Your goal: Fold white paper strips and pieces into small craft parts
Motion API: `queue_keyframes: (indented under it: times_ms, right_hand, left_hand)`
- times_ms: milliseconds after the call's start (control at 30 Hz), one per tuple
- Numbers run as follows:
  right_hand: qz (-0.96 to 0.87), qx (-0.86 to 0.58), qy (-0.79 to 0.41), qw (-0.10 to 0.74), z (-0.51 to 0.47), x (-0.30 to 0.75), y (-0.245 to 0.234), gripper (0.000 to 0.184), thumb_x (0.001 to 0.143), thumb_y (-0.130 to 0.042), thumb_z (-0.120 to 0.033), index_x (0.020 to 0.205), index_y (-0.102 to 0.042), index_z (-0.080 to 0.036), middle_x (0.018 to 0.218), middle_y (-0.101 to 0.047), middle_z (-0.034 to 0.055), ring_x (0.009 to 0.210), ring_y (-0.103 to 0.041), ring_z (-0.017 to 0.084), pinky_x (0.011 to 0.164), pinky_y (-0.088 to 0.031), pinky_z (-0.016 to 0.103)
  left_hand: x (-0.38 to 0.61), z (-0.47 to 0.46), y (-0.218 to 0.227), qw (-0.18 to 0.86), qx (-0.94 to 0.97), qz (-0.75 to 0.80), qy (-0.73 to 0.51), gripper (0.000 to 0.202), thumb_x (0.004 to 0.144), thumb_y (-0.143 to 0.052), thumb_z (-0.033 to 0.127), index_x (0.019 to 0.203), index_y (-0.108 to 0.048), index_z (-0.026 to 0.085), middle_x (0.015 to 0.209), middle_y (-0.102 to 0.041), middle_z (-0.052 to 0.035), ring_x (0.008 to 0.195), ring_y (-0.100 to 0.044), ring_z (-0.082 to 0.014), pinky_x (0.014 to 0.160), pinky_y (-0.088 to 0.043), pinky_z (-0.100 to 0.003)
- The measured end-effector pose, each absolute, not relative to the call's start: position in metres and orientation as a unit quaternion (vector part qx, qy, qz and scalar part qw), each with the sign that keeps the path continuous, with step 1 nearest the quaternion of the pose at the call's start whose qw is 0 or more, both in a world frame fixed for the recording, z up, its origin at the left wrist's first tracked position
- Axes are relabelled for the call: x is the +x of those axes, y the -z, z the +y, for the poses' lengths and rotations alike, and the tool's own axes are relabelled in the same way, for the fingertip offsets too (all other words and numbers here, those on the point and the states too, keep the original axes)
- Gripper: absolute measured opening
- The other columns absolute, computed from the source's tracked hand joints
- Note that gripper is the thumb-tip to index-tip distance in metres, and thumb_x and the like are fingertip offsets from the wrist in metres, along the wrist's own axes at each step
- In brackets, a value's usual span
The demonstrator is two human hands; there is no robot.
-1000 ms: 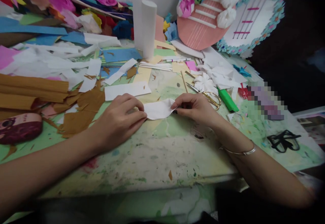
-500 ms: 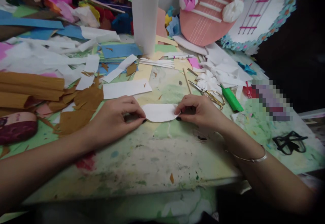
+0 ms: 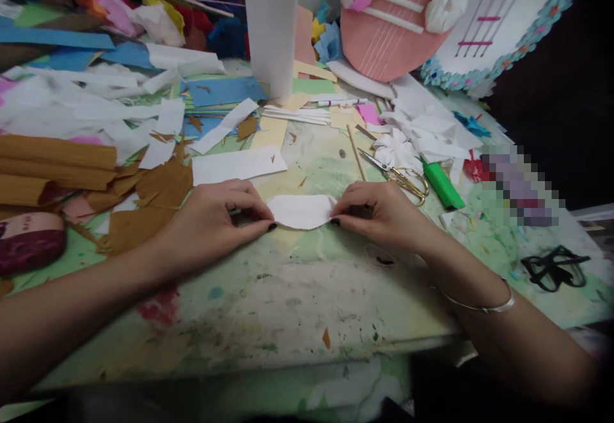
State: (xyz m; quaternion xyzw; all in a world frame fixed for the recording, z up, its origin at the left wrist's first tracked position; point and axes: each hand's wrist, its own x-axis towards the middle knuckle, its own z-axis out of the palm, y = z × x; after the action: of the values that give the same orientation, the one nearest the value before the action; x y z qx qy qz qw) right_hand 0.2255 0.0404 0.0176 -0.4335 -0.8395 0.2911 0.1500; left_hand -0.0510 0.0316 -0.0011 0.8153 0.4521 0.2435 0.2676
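A small white paper petal (image 3: 302, 211), rounded along its lower edge, is held level between both hands just above the tabletop. My left hand (image 3: 223, 215) pinches its left end between thumb and fingers. At the right end, my right hand (image 3: 378, 212) grips it in the same way, fingers closed. Beyond the left hand lies a white paper strip (image 3: 240, 166). Gold-handled scissors (image 3: 398, 175) rest behind my right hand, close to a white paper flower (image 3: 396, 150) and a thin wooden stick (image 3: 355, 151).
Brown crepe paper (image 3: 57, 160) and white scraps (image 3: 115, 112) cover the left side, with a dark red object (image 3: 31, 242) in front. A white roll (image 3: 282, 32) stands at the back. A green roll (image 3: 442, 183) and black ribbon (image 3: 555, 268) lie on the right.
My right hand has rolled slightly at the petal's right end, and both top corners now look folded or curled. The camera view has shifted a little.
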Motion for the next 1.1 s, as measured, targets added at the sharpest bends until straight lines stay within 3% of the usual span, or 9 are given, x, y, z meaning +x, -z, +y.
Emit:
queue_keyframes:
  times_ms: [333, 1100]
  right_hand:
    - [-0.806, -0.469, -0.331, 0.145, 0.042, 0.224, -0.018, 0.008, 0.077, -0.059, -0.016, 0.079, -0.067, -0.017, 0.069, -0.062, -0.0007, 0.059, -0.049, 0.009, 0.059, -0.036, 0.025]
    - [-0.817, -0.503, -0.255, 0.120, 0.038, 0.208, -0.015, 0.005, 0.069, -0.056, -0.014, 0.070, -0.055, -0.019, 0.067, -0.056, -0.0003, 0.061, -0.046, 0.011, 0.058, -0.032, 0.027]
  left_hand:
    - [-0.050, 0.033, 0.003, 0.249, 0.831, 0.443, -0.225, 0.016, 0.083, -0.058, 0.031, 0.078, -0.068, 0.019, 0.077, -0.065, -0.0013, 0.074, -0.057, -0.0136, 0.067, -0.043, -0.025]
    - [-0.035, 0.030, 0.003, 0.174, 0.831, 0.483, -0.216, 0.009, 0.075, -0.052, 0.027, 0.073, -0.054, 0.018, 0.067, -0.054, 0.0002, 0.064, -0.049, -0.0145, 0.059, -0.037, -0.027]
